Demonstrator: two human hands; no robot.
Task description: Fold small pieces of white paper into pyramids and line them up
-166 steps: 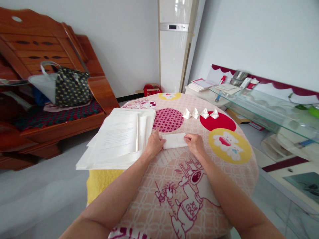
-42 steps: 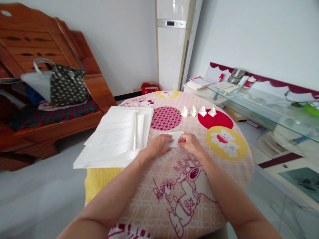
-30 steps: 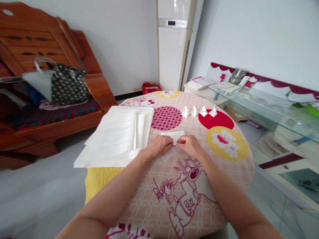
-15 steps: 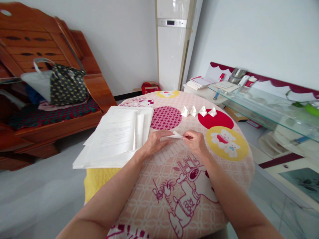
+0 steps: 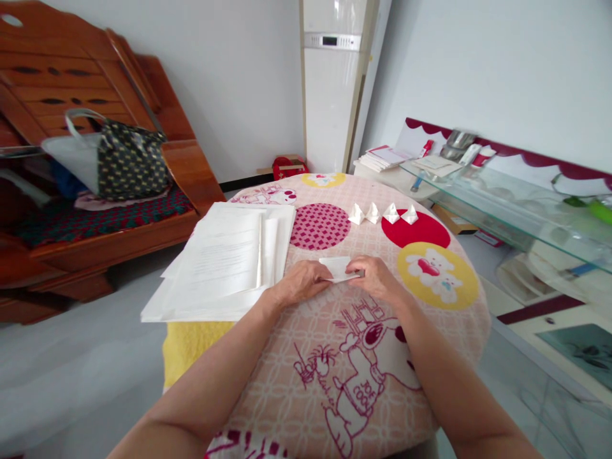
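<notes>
Across the cloth-covered round table [image 5: 282, 408], the largest thing near the work, the folding looks partly done. On its left side lies a stack of white paper [image 5: 224, 255], the top sheets flat, unfolded and marked with faint print. Right of the stack, 2 hands meet near the middle of the table. The left hand [image 5: 305, 282] lies low, its fingers bent close together over the left end of the work, seemingly gripping it, though its thumb is hard to make out. The right hand [image 5: 377, 278] closes in a pinch at the opposite end. Between them, low over the table, is a small white strip [image 5: 336, 266], its near edge turned up; I judge it partway folded. Smallest are 4 pointed paper pieces [image 5: 392, 215], set in 2 close pairs beyond the hands, the right pair on the red circle [image 5: 421, 236]. These 4 seem finished; the strip appears to need more creases to match their shape.
</notes>
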